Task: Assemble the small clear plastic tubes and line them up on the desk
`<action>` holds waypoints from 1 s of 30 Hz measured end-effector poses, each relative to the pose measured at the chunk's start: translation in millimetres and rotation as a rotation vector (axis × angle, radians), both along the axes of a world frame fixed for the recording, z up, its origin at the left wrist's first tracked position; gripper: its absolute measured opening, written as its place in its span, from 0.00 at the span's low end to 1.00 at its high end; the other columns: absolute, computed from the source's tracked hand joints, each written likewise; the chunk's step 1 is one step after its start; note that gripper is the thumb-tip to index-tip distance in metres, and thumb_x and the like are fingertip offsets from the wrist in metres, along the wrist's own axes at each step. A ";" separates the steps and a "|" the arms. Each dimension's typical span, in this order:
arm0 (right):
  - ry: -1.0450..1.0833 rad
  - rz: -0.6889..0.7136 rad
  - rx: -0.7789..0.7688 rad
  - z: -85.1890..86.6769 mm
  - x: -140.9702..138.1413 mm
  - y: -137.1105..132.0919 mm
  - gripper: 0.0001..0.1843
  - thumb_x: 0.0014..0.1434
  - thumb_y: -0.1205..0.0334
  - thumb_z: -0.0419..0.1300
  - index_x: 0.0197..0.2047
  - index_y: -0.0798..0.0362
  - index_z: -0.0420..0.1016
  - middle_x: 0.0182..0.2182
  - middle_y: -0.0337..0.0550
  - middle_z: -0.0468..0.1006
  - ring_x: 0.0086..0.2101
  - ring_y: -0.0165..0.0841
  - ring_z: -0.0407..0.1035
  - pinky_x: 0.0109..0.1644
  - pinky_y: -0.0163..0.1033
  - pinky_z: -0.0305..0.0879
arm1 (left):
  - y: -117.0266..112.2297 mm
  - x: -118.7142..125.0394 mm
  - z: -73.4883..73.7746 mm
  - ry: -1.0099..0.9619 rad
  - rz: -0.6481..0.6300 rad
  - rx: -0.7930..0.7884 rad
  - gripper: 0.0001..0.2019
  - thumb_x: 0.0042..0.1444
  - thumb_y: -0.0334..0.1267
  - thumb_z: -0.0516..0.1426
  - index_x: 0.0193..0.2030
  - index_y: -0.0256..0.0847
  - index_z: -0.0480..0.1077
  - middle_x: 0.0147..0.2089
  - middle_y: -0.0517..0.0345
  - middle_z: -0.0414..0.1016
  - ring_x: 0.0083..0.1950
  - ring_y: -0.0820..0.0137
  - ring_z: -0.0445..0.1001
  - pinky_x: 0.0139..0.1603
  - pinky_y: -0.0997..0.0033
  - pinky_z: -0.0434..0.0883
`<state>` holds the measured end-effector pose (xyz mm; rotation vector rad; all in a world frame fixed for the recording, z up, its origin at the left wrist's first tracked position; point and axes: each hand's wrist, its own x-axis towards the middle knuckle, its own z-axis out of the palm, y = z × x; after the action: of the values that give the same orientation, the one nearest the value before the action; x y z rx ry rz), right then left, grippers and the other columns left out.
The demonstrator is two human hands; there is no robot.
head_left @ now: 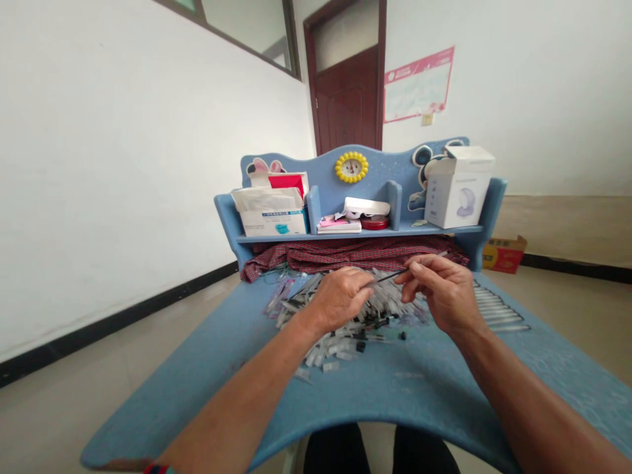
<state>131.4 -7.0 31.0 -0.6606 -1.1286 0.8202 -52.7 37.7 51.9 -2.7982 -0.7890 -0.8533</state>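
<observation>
A: 1 thin dark rod (pixel 392 274) is seen. Where is it held?
B: It is held just above the blue desk (pixel 395 395), pinched at both ends. Its left end is gripped by the left hand (pixel 340 297), its right end by the right hand (pixel 442 289).
A: What is found beneath?
B: A pile of clear tubes (pixel 345 329) is spread under both hands, with small black caps (pixel 360 345) at its near edge. A row of tubes (pixel 496 313) is laid out to the right, and a plaid cloth (pixel 345 253) is bunched behind.

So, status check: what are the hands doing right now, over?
Left hand and right hand each pinch one end of a thin dark rod. Pile of clear tubes lies under them on the desk. Nothing in the way.
</observation>
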 end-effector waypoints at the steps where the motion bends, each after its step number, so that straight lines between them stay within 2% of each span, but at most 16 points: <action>1: 0.002 0.009 -0.002 -0.3 0.5 0.2 0.12 0.49 0.56 0.64 0.32 0.55 0.71 0.22 0.42 0.78 0.15 0.30 0.68 0.19 0.35 0.63 | -2.4 1.1 1.3 -0.028 -0.007 -0.059 0.07 0.55 0.32 0.53 0.36 0.37 0.73 0.33 0.55 0.76 0.37 0.69 0.72 0.39 0.72 0.66; 6: -0.134 0.169 -0.070 -3.0 -0.1 1.0 0.13 0.50 0.54 0.63 0.31 0.57 0.71 0.19 0.40 0.76 0.13 0.28 0.65 0.16 0.33 0.60 | -14.7 7.7 7.0 -0.200 -0.080 -0.471 0.06 0.51 0.32 0.56 0.31 0.35 0.74 0.25 0.62 0.72 0.28 0.75 0.69 0.29 0.78 0.63; 9: -0.315 0.216 -0.160 -3.3 3.2 1.3 0.16 0.48 0.53 0.65 0.36 0.56 0.71 0.17 0.36 0.74 0.12 0.26 0.63 0.15 0.30 0.57 | -16.0 10.0 6.9 -0.338 -0.108 -0.622 0.05 0.48 0.31 0.57 0.29 0.33 0.74 0.24 0.62 0.71 0.26 0.76 0.67 0.27 0.79 0.62; 12: -0.599 0.221 -0.280 -5.4 12.7 3.2 0.10 0.46 0.58 0.64 0.28 0.56 0.71 0.14 0.33 0.70 0.11 0.23 0.58 0.13 0.27 0.52 | -12.4 10.2 4.8 -0.549 -0.086 -0.758 0.07 0.47 0.34 0.58 0.32 0.32 0.74 0.26 0.59 0.73 0.23 0.78 0.65 0.23 0.79 0.62; 15: -0.955 0.267 -0.396 -11.1 21.6 7.4 0.06 0.48 0.65 0.59 0.22 0.55 0.69 0.12 0.32 0.66 0.10 0.22 0.56 0.12 0.26 0.50 | -9.9 9.7 3.2 -0.687 -0.058 -0.839 0.09 0.46 0.36 0.60 0.33 0.31 0.73 0.26 0.57 0.74 0.22 0.78 0.65 0.20 0.80 0.62; 18: -1.260 0.293 -0.487 -16.8 22.5 12.1 0.03 0.45 0.69 0.57 0.24 0.54 0.71 0.12 0.31 0.64 0.10 0.22 0.57 0.12 0.26 0.50 | -10.1 10.0 2.9 -0.696 -0.055 -0.859 0.09 0.45 0.36 0.60 0.31 0.31 0.73 0.25 0.58 0.73 0.22 0.79 0.65 0.20 0.81 0.62; 21: -1.468 0.278 -0.466 -21.0 17.2 15.0 0.04 0.44 0.70 0.59 0.26 0.54 0.73 0.12 0.31 0.64 0.11 0.21 0.58 0.14 0.26 0.50 | -9.8 10.5 1.0 -0.646 -0.071 -0.876 0.09 0.45 0.37 0.60 0.29 0.31 0.73 0.25 0.58 0.72 0.23 0.78 0.66 0.20 0.81 0.62; 24: -1.533 0.224 -0.433 -25.7 12.8 15.5 0.03 0.43 0.71 0.57 0.23 0.55 0.71 0.14 0.34 0.66 0.12 0.21 0.58 0.14 0.26 0.48 | -7.1 11.0 -4.7 -0.576 -0.071 -0.883 0.09 0.45 0.37 0.59 0.30 0.31 0.73 0.24 0.60 0.71 0.21 0.79 0.63 0.20 0.80 0.59; 26: -1.505 0.213 -0.444 -28.3 12.7 15.6 0.05 0.43 0.72 0.55 0.21 0.55 0.70 0.14 0.35 0.66 0.12 0.22 0.59 0.14 0.27 0.49 | -4.9 11.5 -9.6 -0.541 -0.064 -0.891 0.09 0.45 0.37 0.59 0.31 0.32 0.73 0.23 0.61 0.70 0.21 0.79 0.62 0.20 0.80 0.58; 28: -1.398 0.236 -0.443 -28.3 14.7 15.8 0.06 0.43 0.73 0.53 0.21 0.55 0.69 0.14 0.35 0.66 0.13 0.24 0.61 0.15 0.28 0.52 | -3.4 12.3 -13.5 -0.517 -0.065 -0.895 0.10 0.44 0.37 0.60 0.31 0.32 0.73 0.22 0.63 0.69 0.21 0.79 0.62 0.21 0.79 0.58; 30: -1.194 0.270 -0.429 -24.8 18.0 16.0 0.06 0.45 0.72 0.53 0.23 0.55 0.69 0.15 0.36 0.68 0.14 0.25 0.63 0.16 0.29 0.55 | -3.3 13.1 -15.2 -0.498 -0.070 -0.893 0.09 0.43 0.37 0.60 0.30 0.32 0.73 0.21 0.64 0.67 0.21 0.79 0.61 0.22 0.79 0.58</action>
<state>149.4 9.0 6.3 -1.4765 -2.1700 0.9071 -39.6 34.4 36.7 -3.3860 -1.4477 -1.5641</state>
